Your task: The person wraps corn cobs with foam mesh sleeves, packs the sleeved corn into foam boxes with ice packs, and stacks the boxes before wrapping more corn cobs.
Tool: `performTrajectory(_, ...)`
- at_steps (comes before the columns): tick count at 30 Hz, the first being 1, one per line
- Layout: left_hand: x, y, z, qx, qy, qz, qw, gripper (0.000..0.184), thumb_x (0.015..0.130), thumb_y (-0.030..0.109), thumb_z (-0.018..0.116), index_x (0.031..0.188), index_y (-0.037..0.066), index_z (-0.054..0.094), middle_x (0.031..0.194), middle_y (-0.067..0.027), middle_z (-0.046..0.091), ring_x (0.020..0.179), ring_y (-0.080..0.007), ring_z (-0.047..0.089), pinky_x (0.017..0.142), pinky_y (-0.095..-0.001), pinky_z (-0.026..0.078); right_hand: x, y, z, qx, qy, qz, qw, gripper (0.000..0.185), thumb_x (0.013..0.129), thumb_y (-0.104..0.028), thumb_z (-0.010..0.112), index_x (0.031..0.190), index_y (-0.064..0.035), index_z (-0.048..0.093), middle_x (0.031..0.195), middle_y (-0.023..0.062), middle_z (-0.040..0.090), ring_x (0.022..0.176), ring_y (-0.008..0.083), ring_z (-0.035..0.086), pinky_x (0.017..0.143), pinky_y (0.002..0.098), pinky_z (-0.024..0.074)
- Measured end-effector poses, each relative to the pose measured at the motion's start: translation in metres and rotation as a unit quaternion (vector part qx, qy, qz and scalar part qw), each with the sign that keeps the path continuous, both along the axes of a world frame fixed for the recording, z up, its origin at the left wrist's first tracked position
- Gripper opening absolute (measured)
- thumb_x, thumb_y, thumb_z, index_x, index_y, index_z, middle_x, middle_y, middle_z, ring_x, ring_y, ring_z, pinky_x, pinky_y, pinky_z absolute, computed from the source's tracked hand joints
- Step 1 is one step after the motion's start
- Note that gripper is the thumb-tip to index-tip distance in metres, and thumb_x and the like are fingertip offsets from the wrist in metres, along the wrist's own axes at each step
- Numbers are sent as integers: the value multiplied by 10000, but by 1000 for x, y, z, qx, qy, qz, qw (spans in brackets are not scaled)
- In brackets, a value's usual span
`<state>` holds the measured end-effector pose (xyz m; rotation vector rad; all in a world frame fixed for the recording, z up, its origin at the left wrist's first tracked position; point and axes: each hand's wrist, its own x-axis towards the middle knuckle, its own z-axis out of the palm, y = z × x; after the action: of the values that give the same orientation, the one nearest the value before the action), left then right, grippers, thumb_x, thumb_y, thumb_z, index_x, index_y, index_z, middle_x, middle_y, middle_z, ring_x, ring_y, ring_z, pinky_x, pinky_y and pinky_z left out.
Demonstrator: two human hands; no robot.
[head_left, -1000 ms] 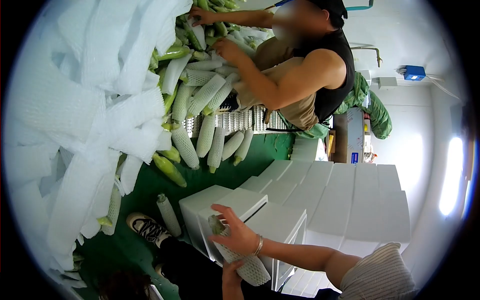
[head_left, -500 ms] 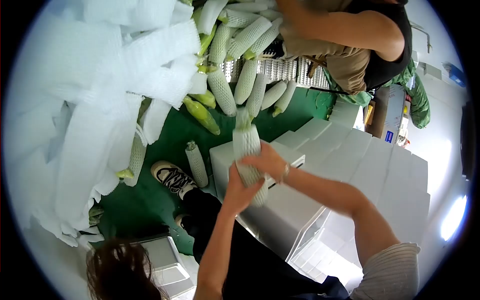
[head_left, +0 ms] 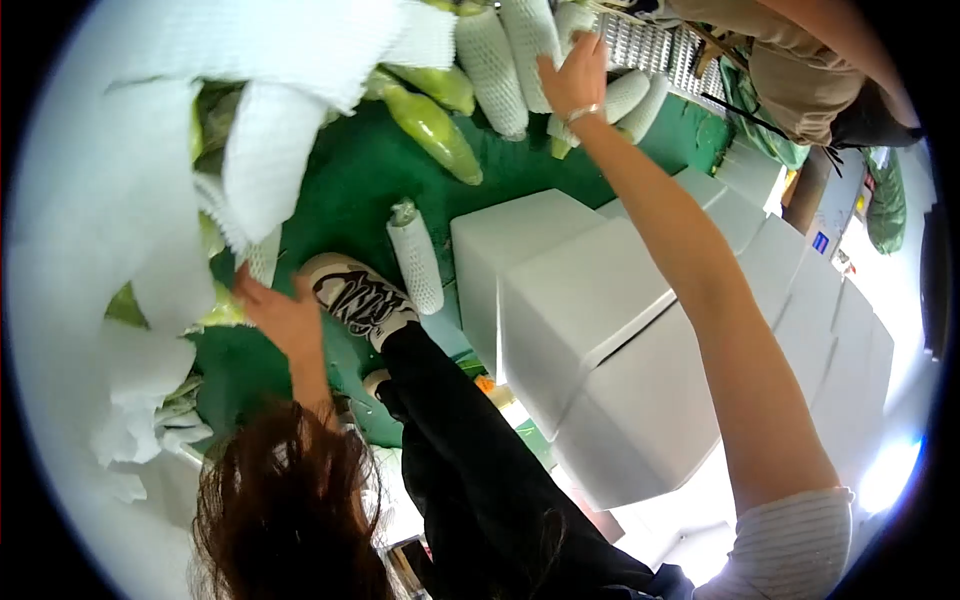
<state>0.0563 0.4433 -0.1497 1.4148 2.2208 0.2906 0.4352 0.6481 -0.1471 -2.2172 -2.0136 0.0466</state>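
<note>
your right hand [head_left: 577, 78] covers part of a netted vegetable [head_left: 559, 128] over the green floor [head_left: 360, 165], grip unclear; your left hand [head_left: 287, 318], fingers spread, is near another netted piece [head_left: 265, 256] by foam sheets [head_left: 270, 145].

The right hand [head_left: 577, 82] is far, beside netted vegetables [head_left: 489, 75]; the left hand [head_left: 284, 318] (fingers spread) is near white netting [head_left: 268, 150].

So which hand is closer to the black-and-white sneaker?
Left. The left hand appears just beside the sneaker; the right hand is farther away, up at the net-wrapped vegetables.
</note>
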Motion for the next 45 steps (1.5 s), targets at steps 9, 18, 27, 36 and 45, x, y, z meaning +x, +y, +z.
performTrajectory(9, -23, 18, -71, -132, 212, -134, 959, 666, 703, 304, 708, 1186, -64, 434, 1180, -257, 468, 1105, -409, 432, 925, -499, 358, 122, -52, -68, -271, -51, -273, 922, 866, 623, -407, 701, 1167, 157, 333, 1182, 281, 465, 1102, 385, 487, 943, 383, 411)
performTrajectory(18, -51, 29, -58, -149, 20, -91, 984, 639, 610, 127, 730, 1180, 6, 469, 1140, -210, 541, 1029, -358, 525, 875, -423, 423, 93, -64, -3, -387, 291, -417, 769, 612, 599, -304, 728, 1065, 30, 515, 945, 157, 595, 784, 271, 611, 693, 396, 521)
performTrajectory(27, 6, 15, 45, -338, -556, 109, 751, 457, 622, 130, 677, 1052, 9, 580, 926, -92, 628, 820, -206, 606, 717, -331, 479, -55, -93, 147, -475, 495, -343, 642, 422, 612, -46, 689, 1005, 10, 547, 818, 110, 590, 717, 214, 599, 645, 346, 519)
performTrajectory(36, 88, -9, -21, -445, -580, 347, 587, 482, 657, 79, 701, 1063, -96, 509, 968, -135, 577, 875, -244, 581, 717, -366, 476, -120, -179, -10, -684, 314, -316, 578, 554, 513, -184, 761, 1002, 3, 577, 776, 114, 593, 581, 200, 559, 496, 318, 440)
performTrajectory(45, 82, -41, -33, -326, -690, 315, 565, 519, 667, 84, 668, 1148, -6, 494, 1026, -115, 578, 949, -268, 560, 813, -389, 454, -146, -177, 25, -583, 399, -283, 649, 569, 517, -133, 726, 1020, 61, 543, 905, 149, 611, 831, 243, 596, 709, 356, 487)
